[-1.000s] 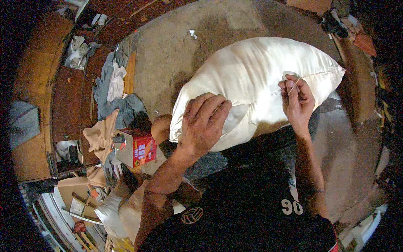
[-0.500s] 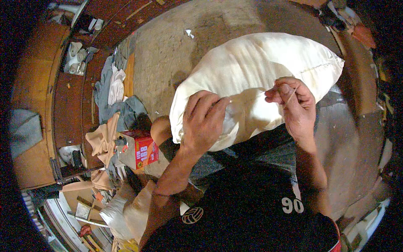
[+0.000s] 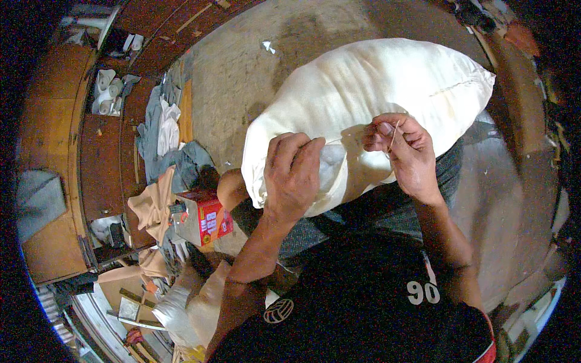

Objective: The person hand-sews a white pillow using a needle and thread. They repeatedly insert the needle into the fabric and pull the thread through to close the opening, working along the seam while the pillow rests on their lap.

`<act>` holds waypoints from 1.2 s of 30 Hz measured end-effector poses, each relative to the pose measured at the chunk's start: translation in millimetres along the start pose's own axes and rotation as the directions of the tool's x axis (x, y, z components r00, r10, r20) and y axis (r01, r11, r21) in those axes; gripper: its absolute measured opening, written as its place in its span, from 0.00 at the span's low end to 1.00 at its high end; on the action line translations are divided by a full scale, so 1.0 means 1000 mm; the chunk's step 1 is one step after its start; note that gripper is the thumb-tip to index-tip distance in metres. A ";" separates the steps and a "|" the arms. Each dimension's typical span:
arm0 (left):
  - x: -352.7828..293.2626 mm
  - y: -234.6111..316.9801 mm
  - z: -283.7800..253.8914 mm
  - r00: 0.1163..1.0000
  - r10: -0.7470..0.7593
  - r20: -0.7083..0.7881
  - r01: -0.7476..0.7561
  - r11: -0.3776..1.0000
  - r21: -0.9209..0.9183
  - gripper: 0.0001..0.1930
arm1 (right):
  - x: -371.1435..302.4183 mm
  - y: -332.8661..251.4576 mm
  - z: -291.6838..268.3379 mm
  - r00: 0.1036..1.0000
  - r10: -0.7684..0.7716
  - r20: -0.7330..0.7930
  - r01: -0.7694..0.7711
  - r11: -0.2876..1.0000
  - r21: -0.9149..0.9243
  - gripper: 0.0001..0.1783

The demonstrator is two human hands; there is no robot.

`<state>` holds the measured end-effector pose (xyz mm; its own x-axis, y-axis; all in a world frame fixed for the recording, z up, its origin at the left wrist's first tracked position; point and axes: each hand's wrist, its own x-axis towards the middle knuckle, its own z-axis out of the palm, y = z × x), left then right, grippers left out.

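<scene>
A plump white cushion (image 3: 369, 78) lies across my lap, its long near edge toward me. At the near left part of that edge, my left hand (image 3: 293, 175) is closed on the cloth with bent fingers. Just right of it the cover gapes, and white filling (image 3: 330, 162) shows. My right hand (image 3: 413, 156) hovers over the near middle of the cushion, thumb and fingers pinched together. A thin pale thread (image 3: 395, 134) runs out of that pinch across the fingers. Whether a needle is between the fingertips is too small to tell.
On my left stand a red box (image 3: 216, 221), a tan cloth (image 3: 154, 206) and a heap of grey cloth (image 3: 187, 163). Wooden cabinets (image 3: 51, 121) line the far left, with rolls (image 3: 108, 94) on a shelf. A white scrap (image 3: 268, 46) lies on the floor beyond the cushion.
My right hand has moved left, closer to my left hand, still pinching the thread. The left hand keeps its hold on the cushion's edge, and the view has shifted slightly.
</scene>
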<state>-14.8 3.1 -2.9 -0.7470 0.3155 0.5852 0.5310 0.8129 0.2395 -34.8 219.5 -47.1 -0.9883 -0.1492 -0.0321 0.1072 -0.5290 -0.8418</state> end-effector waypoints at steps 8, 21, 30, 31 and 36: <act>-0.002 0.002 -0.002 0.999 -0.013 -0.038 0.013 1.000 -0.003 0.11 | -0.001 -0.004 0.004 1.000 -0.006 0.009 0.006 0.998 -0.060 0.11; 0.004 0.007 -0.004 0.999 -0.043 -0.025 0.041 0.997 -0.069 0.09 | -0.007 -0.006 0.019 1.000 -0.014 0.007 0.016 0.963 -0.268 0.11; 0.004 0.006 -0.004 0.999 -0.028 -0.039 0.024 0.996 -0.087 0.10 | -0.008 -0.006 0.021 1.000 -0.030 -0.004 0.027 0.942 -0.334 0.11; 0.004 0.006 -0.004 0.999 -0.025 -0.041 0.022 0.996 -0.089 0.10 | -0.007 -0.007 0.020 1.000 -0.013 -0.004 0.011 0.928 -0.373 0.11; 0.005 0.007 -0.005 0.998 -0.024 -0.065 0.018 0.996 -0.087 0.11 | 0.004 -0.016 0.021 0.991 0.130 0.037 -0.117 0.961 -0.252 0.12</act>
<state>-12.7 7.9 4.9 -0.7318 0.2634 0.6285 0.5499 0.7730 0.3163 -38.6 209.7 -22.0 -0.9612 -0.2476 -0.1214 0.1909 -0.2799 -0.9409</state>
